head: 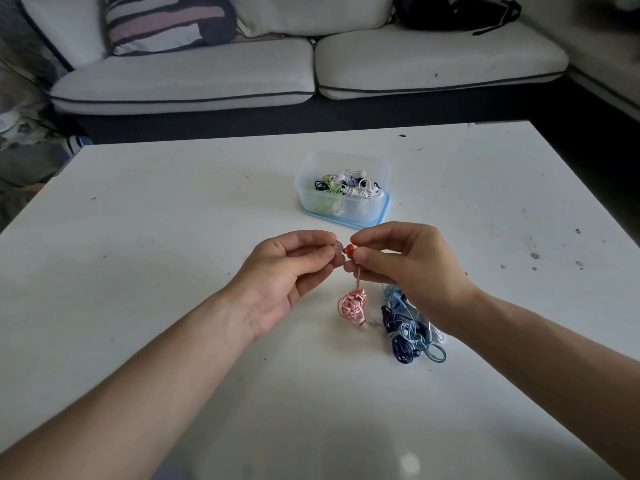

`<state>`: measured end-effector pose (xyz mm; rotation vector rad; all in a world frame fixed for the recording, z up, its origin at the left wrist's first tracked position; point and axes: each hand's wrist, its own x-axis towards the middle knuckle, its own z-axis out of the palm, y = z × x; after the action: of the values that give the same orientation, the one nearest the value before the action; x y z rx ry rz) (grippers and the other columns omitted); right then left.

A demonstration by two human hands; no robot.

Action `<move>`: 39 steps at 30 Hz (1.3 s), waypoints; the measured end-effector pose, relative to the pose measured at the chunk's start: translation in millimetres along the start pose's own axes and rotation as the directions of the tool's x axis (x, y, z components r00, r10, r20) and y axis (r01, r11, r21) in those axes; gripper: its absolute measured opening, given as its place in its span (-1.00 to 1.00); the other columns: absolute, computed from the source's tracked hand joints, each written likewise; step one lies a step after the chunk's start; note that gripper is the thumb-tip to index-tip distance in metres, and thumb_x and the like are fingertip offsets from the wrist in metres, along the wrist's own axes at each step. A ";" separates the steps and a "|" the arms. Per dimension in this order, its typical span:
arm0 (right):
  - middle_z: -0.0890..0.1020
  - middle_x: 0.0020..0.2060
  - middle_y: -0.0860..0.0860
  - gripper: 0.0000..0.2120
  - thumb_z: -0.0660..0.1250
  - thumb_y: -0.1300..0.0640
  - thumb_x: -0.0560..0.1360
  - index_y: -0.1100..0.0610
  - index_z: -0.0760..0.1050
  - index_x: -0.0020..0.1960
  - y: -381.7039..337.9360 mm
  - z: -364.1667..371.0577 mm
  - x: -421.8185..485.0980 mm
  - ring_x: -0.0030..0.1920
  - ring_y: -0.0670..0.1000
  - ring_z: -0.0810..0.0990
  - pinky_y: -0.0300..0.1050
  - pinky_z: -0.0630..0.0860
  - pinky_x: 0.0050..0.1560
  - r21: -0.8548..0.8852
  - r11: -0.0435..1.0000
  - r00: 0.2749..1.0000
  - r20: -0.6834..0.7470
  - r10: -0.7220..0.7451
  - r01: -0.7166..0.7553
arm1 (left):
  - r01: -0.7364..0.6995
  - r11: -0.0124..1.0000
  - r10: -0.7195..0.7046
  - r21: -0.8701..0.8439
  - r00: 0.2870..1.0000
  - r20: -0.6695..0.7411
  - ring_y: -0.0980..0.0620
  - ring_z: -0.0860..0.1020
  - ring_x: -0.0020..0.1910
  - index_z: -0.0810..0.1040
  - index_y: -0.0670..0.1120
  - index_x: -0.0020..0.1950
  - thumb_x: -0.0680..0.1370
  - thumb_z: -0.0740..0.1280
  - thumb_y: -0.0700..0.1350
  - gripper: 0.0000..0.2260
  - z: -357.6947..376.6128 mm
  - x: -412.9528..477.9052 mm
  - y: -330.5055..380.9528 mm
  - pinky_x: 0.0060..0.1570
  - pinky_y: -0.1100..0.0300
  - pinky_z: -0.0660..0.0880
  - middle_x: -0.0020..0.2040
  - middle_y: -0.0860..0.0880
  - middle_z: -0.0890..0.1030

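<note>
Above the middle of the white table, my left hand pinches a small round grey ear tip between thumb and forefinger. My right hand pinches a red earbud right beside that tip. A pink cable hangs from the earbud down to a tangled pink bundle lying on the table below my hands. Whether the tip and the earbud touch is hard to tell.
A clear plastic box on a blue lid holds several tangled earphones, just beyond my hands. A pile of dark blue and light blue cables lies under my right wrist. A white sofa stands behind the table.
</note>
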<state>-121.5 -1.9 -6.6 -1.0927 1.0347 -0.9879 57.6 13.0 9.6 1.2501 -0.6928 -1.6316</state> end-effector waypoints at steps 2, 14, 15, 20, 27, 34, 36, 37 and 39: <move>0.71 -0.15 0.25 -0.89 0.46 0.35 0.46 0.31 0.61 -0.01 0.2 0.2 -0.2 -0.14 0.17 0.74 0.06 0.67 0.02 -0.025 1.000 1.000 0.000 -0.009 0.009 | -0.004 1.000 0.004 0.009 1.000 0.007 0.04 0.70 -0.17 0.63 -0.16 -0.09 0.50 0.33 -0.39 -0.84 0.8 -0.5 -0.7 -0.16 0.32 0.60 -0.18 -0.09 0.71; 0.71 -0.14 0.25 -0.92 0.46 0.36 0.45 0.29 0.62 -0.06 -1.3 -1.5 -0.2 -0.15 0.19 0.74 -0.01 0.68 -0.03 -0.061 0.998 1.000 -0.008 -0.007 0.006 | -0.031 0.998 0.030 0.046 0.999 0.022 0.01 0.71 -0.15 0.60 -0.19 -0.07 0.48 0.34 -0.40 -0.86 1.4 -1.1 -2.4 -0.15 0.31 0.61 -0.16 -0.12 0.72; 0.71 -0.14 0.25 -0.92 0.46 0.36 0.45 0.28 0.62 -0.06 -1.5 -2.0 -0.3 -0.15 0.18 0.74 -0.03 0.68 -0.05 -0.065 0.998 1.000 -0.007 -0.008 0.008 | -0.033 0.998 0.032 0.049 0.999 0.021 0.00 0.71 -0.14 0.60 -0.19 -0.07 0.49 0.34 -0.40 -0.86 1.2 -1.2 -2.2 -0.15 0.31 0.61 -0.15 -0.12 0.72; 0.72 -0.16 0.23 -0.92 0.47 0.36 0.45 0.25 0.63 -0.08 -2.2 -3.5 0.8 -0.16 0.14 0.74 -0.10 0.66 -0.09 -0.091 0.996 1.000 0.013 -0.019 0.021 | -0.036 0.998 0.035 0.056 0.999 0.021 -0.01 0.71 -0.17 0.58 -0.19 -0.09 0.48 0.34 -0.42 -0.85 1.9 -1.2 -2.4 -0.18 0.30 0.61 -0.17 -0.12 0.72; 0.70 -0.13 0.30 -0.92 0.46 0.39 0.44 0.31 0.62 -0.07 -4.1 -5.1 1.2 -0.16 0.16 0.73 -0.05 0.67 -0.06 -0.080 0.996 0.997 0.067 -0.023 0.029 | -0.023 0.998 0.020 0.050 0.998 0.056 0.00 0.71 -0.18 0.58 -0.16 -0.12 0.38 0.41 -0.36 -0.85 -0.6 0.9 -2.6 -0.24 0.31 0.59 -0.20 -0.10 0.71; 0.70 -0.17 0.28 -0.92 0.46 0.40 0.43 0.30 0.63 -0.09 -4.7 -7.6 1.5 -0.20 0.14 0.72 -0.08 0.66 -0.10 -0.093 0.995 0.996 0.089 -0.027 0.036 | -0.030 0.998 0.025 0.056 0.996 0.084 0.02 0.70 -0.21 0.57 -0.15 -0.14 0.26 0.44 -0.29 -0.80 -1.4 3.0 -4.6 -0.24 0.31 0.59 -0.25 -0.09 0.70; 0.70 -0.17 0.29 -0.92 0.46 0.39 0.43 0.29 0.63 -0.10 -4.5 -7.5 1.5 -0.20 0.14 0.73 -0.05 0.67 -0.07 -0.100 0.994 0.996 0.085 -0.030 0.038 | -0.034 0.998 0.030 0.052 0.996 0.083 0.01 0.70 -0.21 0.57 -0.16 -0.15 0.26 0.44 -0.29 -0.80 -1.5 3.3 -5.5 -0.24 0.31 0.59 -0.25 -0.10 0.70; 0.70 -0.17 0.29 -0.92 0.47 0.39 0.42 0.28 0.63 -0.10 -4.3 -7.1 1.5 -0.20 0.14 0.73 -0.04 0.67 -0.06 -0.104 0.994 0.996 0.080 -0.033 0.041 | -0.036 0.998 0.032 0.048 0.996 0.082 0.01 0.70 -0.21 0.57 -0.16 -0.15 0.27 0.44 -0.30 -0.80 -1.4 3.4 -5.8 -0.24 0.31 0.59 -0.25 -0.09 0.70; 0.70 -0.16 0.31 -0.91 0.47 0.40 0.42 0.27 0.63 -0.12 -3.8 -6.2 1.2 -0.21 0.15 0.72 -0.02 0.68 -0.05 -0.104 0.993 0.997 0.065 -0.040 0.046 | -0.037 0.999 0.034 0.036 0.996 0.077 0.01 0.70 -0.22 0.57 -0.17 -0.15 0.28 0.43 -0.31 -0.82 -0.5 3.4 -6.6 -0.24 0.31 0.59 -0.25 -0.09 0.70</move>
<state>-127.7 -4.9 -4.0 -1.2301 1.0255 -0.9355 55.7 12.7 2.3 1.2003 -0.7918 -1.6505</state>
